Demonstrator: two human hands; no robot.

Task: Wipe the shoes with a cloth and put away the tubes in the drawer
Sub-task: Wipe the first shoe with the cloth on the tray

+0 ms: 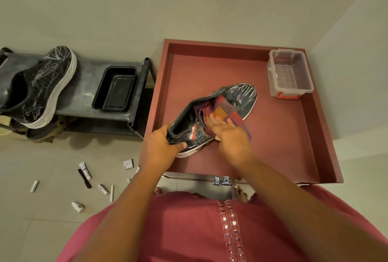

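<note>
I see a dark glossy sneaker with a white sole (212, 119) lying inside the open dark red wooden drawer (327, 135), toe pointing to the far right. My left hand (161, 146) grips the heel collar, thumb curled over the side. My right hand (230, 135) lies flat with fingers straight, pressing a maroon and orange checked cloth (222, 110) onto the shoe's upper.

Edges: the drawer's raised walls enclose the shoe on all sides; bare drawer floor shows to the right of the shoe and on its far side. A clear plastic box with red clips (290, 72) stands in the far right corner, well apart from the shoe. Two chrome knobs (221, 180) show at the near front edge.

Surroundings: left of the drawer stands a dark metal shoe rack (84, 85), carrying the second dark sneaker with thick white sole (39, 87) and a black rectangular plastic tray (115, 89). On the tiled floor (42, 230) beside the drawer's near left corner lie scattered small white tubes (85, 170), a black stick-shaped item (84, 178) and a small white packet (128, 164), none yet in the drawer.
</note>
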